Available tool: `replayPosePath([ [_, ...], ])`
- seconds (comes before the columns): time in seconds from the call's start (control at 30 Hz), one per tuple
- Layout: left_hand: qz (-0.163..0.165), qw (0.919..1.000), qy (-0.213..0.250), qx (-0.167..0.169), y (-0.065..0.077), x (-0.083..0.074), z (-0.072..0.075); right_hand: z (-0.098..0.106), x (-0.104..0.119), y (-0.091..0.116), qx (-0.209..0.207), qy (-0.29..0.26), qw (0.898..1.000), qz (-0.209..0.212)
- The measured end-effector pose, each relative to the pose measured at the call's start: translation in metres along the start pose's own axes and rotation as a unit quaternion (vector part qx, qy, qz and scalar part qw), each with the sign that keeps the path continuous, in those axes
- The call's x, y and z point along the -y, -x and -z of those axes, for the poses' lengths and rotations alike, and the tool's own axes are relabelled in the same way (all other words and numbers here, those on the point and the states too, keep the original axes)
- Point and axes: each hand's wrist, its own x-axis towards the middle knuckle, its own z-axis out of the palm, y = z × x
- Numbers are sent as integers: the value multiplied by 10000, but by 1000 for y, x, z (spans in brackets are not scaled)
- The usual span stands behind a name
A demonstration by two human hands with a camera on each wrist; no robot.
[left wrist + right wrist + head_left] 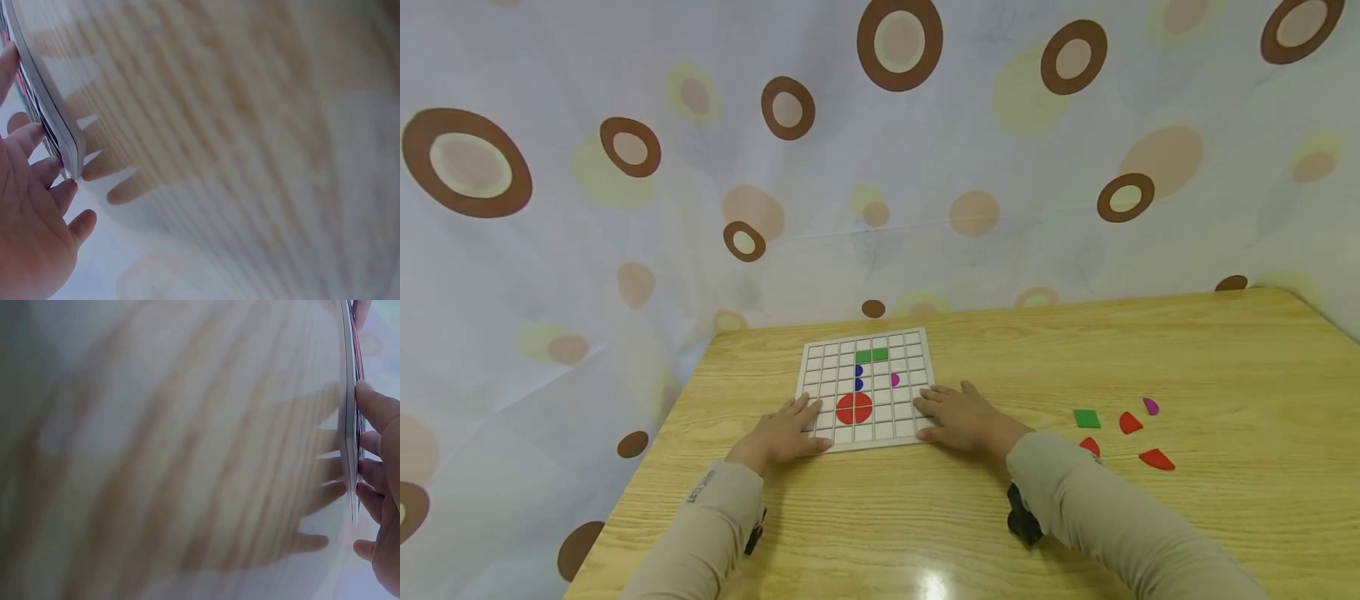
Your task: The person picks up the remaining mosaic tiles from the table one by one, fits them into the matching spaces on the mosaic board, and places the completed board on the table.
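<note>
A white grid board lies flat on the wooden table between the two hands. My left hand rests with spread fingers on the board's near left corner. On the right edge, near the front, the outstretched fingers of my right hand touch the board. Both wrist views show fingertips along the board's rim, with nothing pinched between them. Set on the grid are two green squares, two blue half-circles, a magenta half-circle and a red circle made of quarter pieces.
Right of the right hand lie loose pieces: a green square, a magenta half-circle and red quarter-circles, one partly behind the right sleeve. A patterned curtain hangs behind and left of the wooden table.
</note>
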Motion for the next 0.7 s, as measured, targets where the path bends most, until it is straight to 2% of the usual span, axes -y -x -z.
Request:
replayPosePath([
  [0.27,-7,9997,253,38,-1,-2,-2,-2,-1,-2,98,32,9998,-178],
  [0.7,-71,9999,87,113,-2,-10,0,-4,-3,4,120,65,9995,-296],
])
